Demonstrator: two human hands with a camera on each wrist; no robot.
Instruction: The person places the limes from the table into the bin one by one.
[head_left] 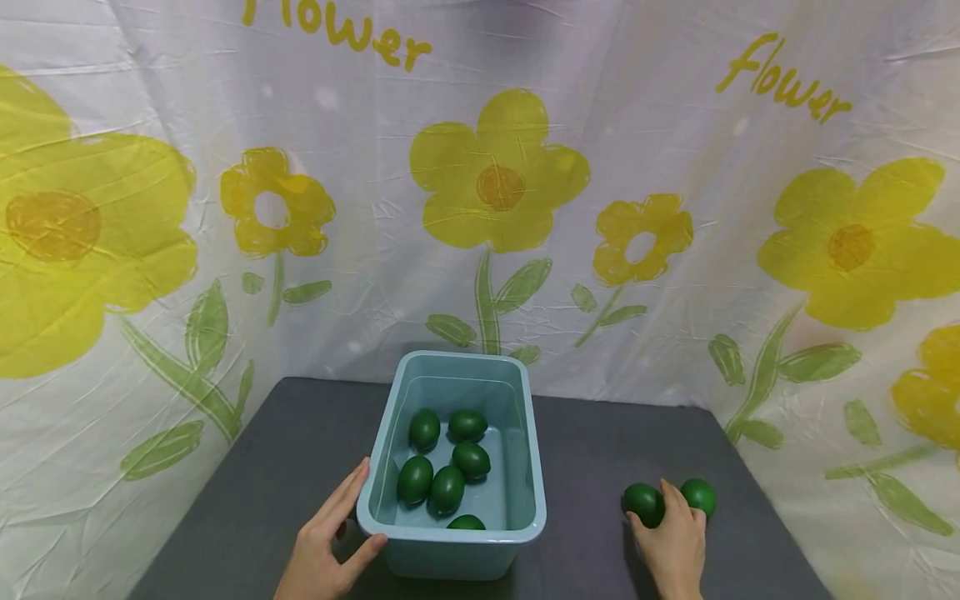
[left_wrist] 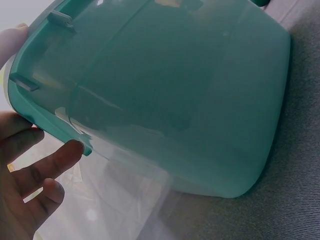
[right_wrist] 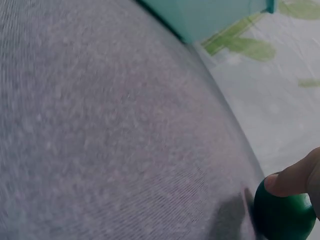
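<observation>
A light blue plastic bin (head_left: 459, 534) stands on the dark table, with several green limes (head_left: 447, 490) lying inside it. My left hand (head_left: 326, 533) rests on its near left corner, thumb at the front rim and fingers, fairly straight, along the left side. In the left wrist view, fingertips (left_wrist: 74, 149) touch the edge under the rim. Over to the right, my right hand (head_left: 675, 542) pinches one lime (head_left: 643, 504) between thumb and fingers. A second lime (head_left: 698, 497) lies just right of that hand. In the right wrist view, the thumb (right_wrist: 287, 182) presses on the held lime.
The dark grey tabletop (head_left: 585, 467) runs under the bin and the limes. White cloth (head_left: 360, 250) painted with yellow flowers hangs behind the table and along both sides.
</observation>
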